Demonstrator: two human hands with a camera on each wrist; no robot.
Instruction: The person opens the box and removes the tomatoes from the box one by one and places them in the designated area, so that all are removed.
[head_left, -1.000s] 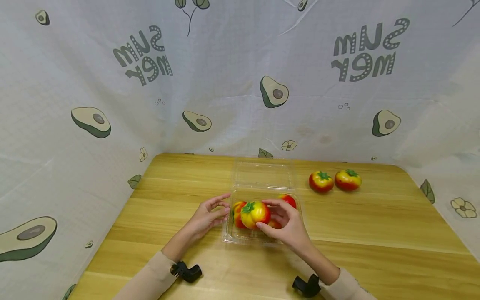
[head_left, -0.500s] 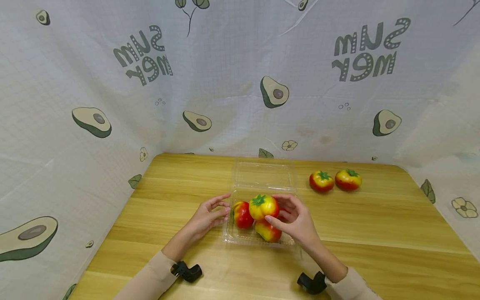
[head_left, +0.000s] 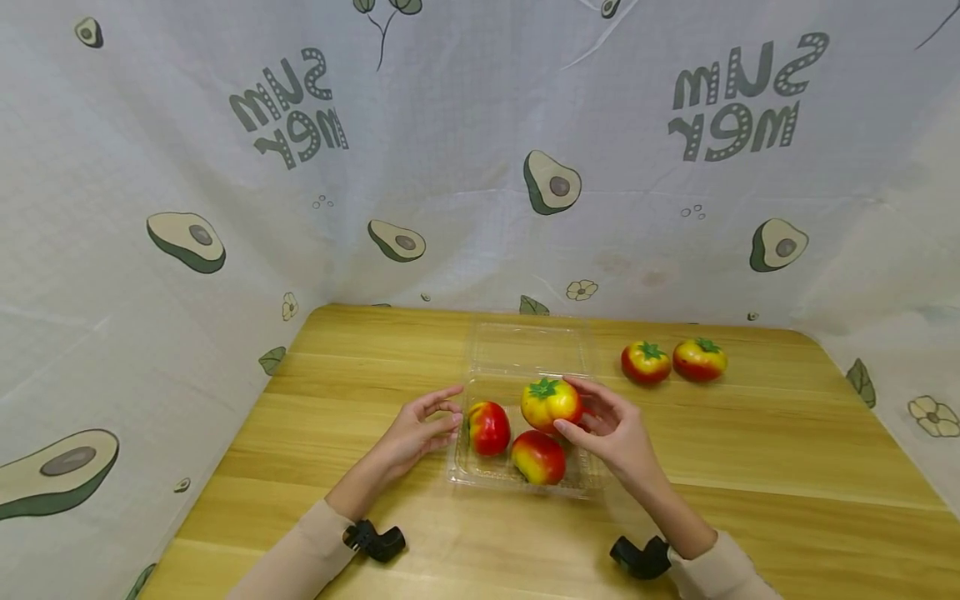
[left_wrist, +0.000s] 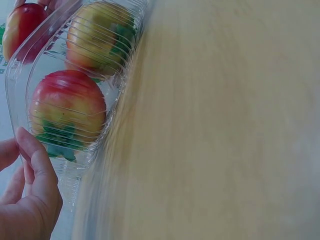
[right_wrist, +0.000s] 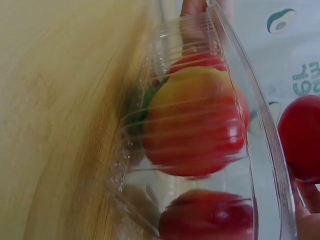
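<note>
My right hand (head_left: pixel 618 429) holds a yellow-and-red tomato (head_left: pixel 551 403) with a green leafy top over the right half of a clear plastic clamshell box (head_left: pixel 472 477). In the right wrist view, this held tomato (right_wrist: pixel 302 137) is above the box rim. Inside the box lie one tomato (head_left: pixel 489 428) at the left and another tomato (head_left: pixel 538 457) at the front. A third, dark red tomato (right_wrist: pixel 207 217) shows through the wall in the right wrist view; the held one covers it in the head view. My left hand (head_left: pixel 416 429) touches the box's left edge, fingers loosely bent.
Two more tomatoes, one (head_left: pixel 646 362) beside the other (head_left: pixel 700 359), sit at the back right of the wooden table (head_left: pixel 750 450). The box's lid (head_left: pixel 532 346) lies flipped back behind it. A printed avocado curtain (head_left: pixel 450 150) hangs behind and at the sides.
My right hand has carried its tomato rightward and slightly back across the box, uncovering the left and front tomatoes. The left hand stays at the box's edge.
</note>
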